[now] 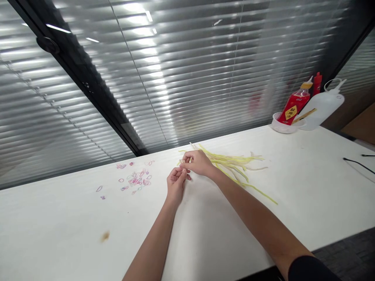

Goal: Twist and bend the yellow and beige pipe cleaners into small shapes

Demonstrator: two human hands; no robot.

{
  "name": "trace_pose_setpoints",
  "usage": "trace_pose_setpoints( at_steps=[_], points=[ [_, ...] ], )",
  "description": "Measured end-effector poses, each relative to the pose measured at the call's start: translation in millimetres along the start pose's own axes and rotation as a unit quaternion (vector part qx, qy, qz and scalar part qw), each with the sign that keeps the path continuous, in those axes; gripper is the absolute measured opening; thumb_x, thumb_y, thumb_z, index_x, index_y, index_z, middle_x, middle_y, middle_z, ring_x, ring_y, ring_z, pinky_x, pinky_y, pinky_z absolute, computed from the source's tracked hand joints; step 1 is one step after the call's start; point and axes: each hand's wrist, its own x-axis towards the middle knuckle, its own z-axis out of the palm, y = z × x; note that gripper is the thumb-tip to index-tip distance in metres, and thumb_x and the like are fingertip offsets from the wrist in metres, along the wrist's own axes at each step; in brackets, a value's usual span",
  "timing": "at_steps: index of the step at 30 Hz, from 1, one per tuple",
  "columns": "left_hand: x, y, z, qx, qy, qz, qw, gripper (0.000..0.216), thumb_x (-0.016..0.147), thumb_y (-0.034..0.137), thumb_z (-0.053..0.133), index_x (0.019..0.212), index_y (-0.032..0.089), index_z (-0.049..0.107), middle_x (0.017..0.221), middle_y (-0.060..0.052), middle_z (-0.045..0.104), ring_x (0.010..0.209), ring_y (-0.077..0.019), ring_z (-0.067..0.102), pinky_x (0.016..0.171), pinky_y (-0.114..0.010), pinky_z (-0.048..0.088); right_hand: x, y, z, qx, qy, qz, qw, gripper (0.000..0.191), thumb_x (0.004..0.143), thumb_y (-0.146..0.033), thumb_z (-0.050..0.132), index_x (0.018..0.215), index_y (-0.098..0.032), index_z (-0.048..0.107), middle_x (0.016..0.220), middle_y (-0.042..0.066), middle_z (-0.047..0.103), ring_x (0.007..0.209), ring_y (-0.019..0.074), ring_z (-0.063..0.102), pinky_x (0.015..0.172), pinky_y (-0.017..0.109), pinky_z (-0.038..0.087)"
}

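A loose bunch of long yellow-green stalks [234, 162] lies on the white table [205, 234], just right of both hands. My right hand [197, 161] is closed around the left ends of a few stalks. My left hand [176, 182] sits right below it with fingers curled and pinched at the same stalk ends; what exactly it grips is too small to make out. A scatter of several small pink, purple and blue rubber bands [136, 178] lies on the table to the left of my hands.
At the back right stands a white bowl [283, 127] holding a tilted red sauce bottle [294, 104], with a white squeeze bottle [324, 105] leaning beside it. A black cable [359, 164] lies at the right edge. A brown stain [104, 236] marks the table front left. Blinds run behind.
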Motion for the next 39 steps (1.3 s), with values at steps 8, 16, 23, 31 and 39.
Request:
trace_pose_setpoints(
  at_steps=[8,16,23,31,39],
  points=[
    [0.8,-4.8,-0.4,0.028,0.02,0.013,0.999,0.023,0.07,0.031,0.073,0.081,0.015,0.06,0.068,0.0,0.065,0.06,-0.0107,0.059,0.066,-0.026,0.044,-1.5,2.8,6.8,0.002,0.014,0.029,0.999,0.007,0.065,-0.025,0.065,0.067,-0.02,0.061,0.061,-0.002,0.064,0.055,0.0115,0.056,0.052,0.021,0.038],
    [0.8,0.5,1.3,-0.024,0.0,-0.016,1.0,0.02,0.07,0.029,0.072,0.076,0.014,0.06,0.073,-0.001,0.066,0.058,-0.0116,0.061,0.064,-0.026,0.045,2.8,17.0,5.9,0.173,-0.122,0.05,0.976,0.03,0.072,-0.043,0.063,0.06,-0.016,0.059,0.051,-0.003,0.055,0.044,0.0075,0.047,0.043,0.019,0.034],
    [1.5,2.8,0.4,-0.035,-0.018,-0.026,0.999,0.018,0.07,0.027,0.072,0.074,0.014,0.061,0.069,-0.001,0.064,0.059,-0.0127,0.061,0.065,-0.026,0.045,-1.0,16.5,6.2,0.235,-0.183,0.033,0.954,0.04,0.076,-0.049,0.06,0.056,-0.016,0.056,0.05,-0.002,0.057,0.043,0.009,0.051,0.05,0.022,0.042],
    [1.0,-2.5,1.0,-0.016,-0.001,-0.014,1.0,0.017,0.071,0.025,0.072,0.075,0.015,0.059,0.069,-0.001,0.065,0.059,-0.0125,0.061,0.065,-0.027,0.045,2.3,20.3,13.2,0.158,-0.077,0.012,0.984,0.04,0.075,-0.041,0.061,0.045,-0.016,0.054,0.046,-0.003,0.051,0.051,0.0108,0.053,0.054,0.022,0.04],
    [3.0,-8.6,0.0,0.061,-0.007,0.002,0.998,0.023,0.078,0.038,0.064,0.082,0.016,0.06,0.074,0.0,0.061,0.061,-0.0107,0.058,0.063,-0.024,0.043,2.7,21.8,24.9,0.174,0.012,0.012,0.985,0.036,0.075,-0.034,0.06,0.045,-0.016,0.053,0.045,-0.004,0.048,0.047,0.009,0.047,0.052,0.022,0.038]
  ],
)
